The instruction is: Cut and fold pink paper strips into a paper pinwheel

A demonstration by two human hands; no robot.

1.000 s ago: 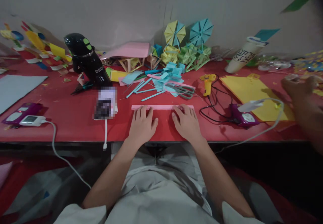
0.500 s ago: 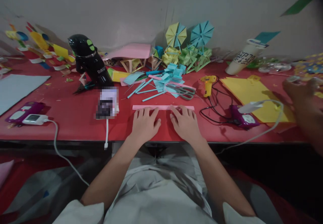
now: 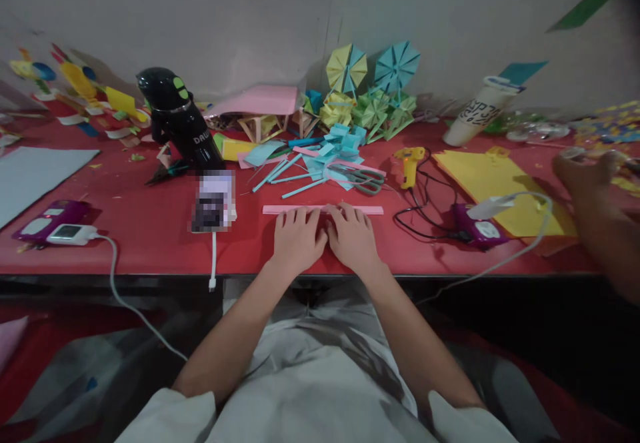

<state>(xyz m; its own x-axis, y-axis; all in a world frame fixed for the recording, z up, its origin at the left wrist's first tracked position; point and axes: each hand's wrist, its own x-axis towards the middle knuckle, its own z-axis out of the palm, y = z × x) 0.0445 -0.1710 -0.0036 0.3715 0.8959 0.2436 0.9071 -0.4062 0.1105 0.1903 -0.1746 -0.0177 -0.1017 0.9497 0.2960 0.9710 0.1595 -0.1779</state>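
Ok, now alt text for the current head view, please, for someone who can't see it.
Two bare hands, left and right, rest close together with fingers on a narrow pink paper strip on a red table. Beyond them lie blue paper pieces and scissors, with a yellow glue gun to the right.

1. We've got a plain grey wall (image 3: 225, 16) out back, with a few thin dark marks.
2. Our red tabletop (image 3: 155, 246) runs right across, kinda shiny.
3. Lighting's pretty dim, and we're seeing mostly shadow underneath.
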